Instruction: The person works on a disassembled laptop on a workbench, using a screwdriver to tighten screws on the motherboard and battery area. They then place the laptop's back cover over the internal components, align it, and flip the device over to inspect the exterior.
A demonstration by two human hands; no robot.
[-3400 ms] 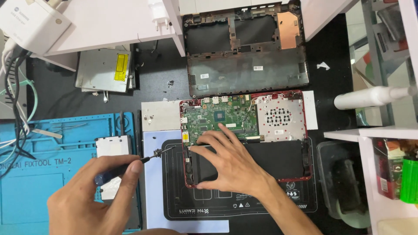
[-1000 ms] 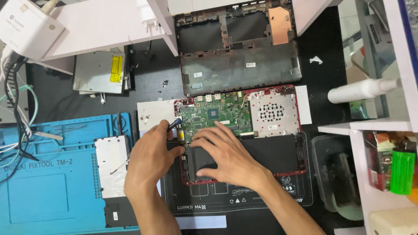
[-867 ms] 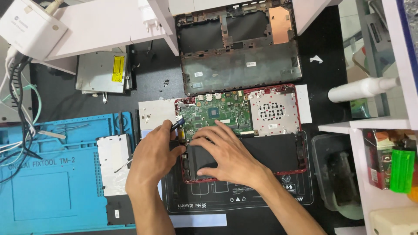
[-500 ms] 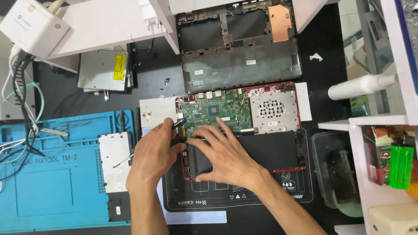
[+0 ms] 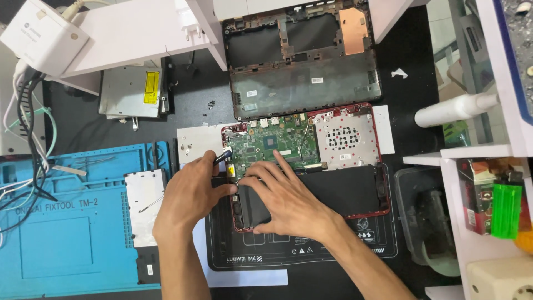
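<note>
Change: both hands have come together over the laptop's left edge; 3.4 s ago the left hand was out over the blue mat with the tool, now it sits at the board corner, and since 0.5 s ago little has shifted
Head view, left hand (image 5: 191, 191): fingers closed on a dark screwdriver (image 5: 222, 157), whose end pokes out above the knuckles, just beside the left edge of the green board
Right hand (image 5: 286, 200): fingers spread apart and flat, gripping nothing, palm down on the black battery (image 5: 338, 191), fingertips touching the lower edge of the board
Laptop (image 5: 383, 166): red-rimmed base, opened, lying on a black work mat (image 5: 300, 255) in the middle of the table
Board (image 5: 272, 141): green, in the upper left of the base, with a white perforated plate (image 5: 347, 139) to its right
Bottom cover (image 5: 302, 61): dark, empty shell, lying just above the laptop, apart from it
Blue mat (image 5: 66, 222): left of the hands, with a silver plate (image 5: 143, 205) on its right edge
Optical drive (image 5: 130, 91): grey metal with a yellow label, upper left, well apart from the hands
Cables (image 5: 28, 144): dark and white, trailing over the left end of the blue mat
White bottle (image 5: 455, 110): lying on its side at the right, near a shelf
Green lighter (image 5: 505, 210): upright on the right shelf
</note>
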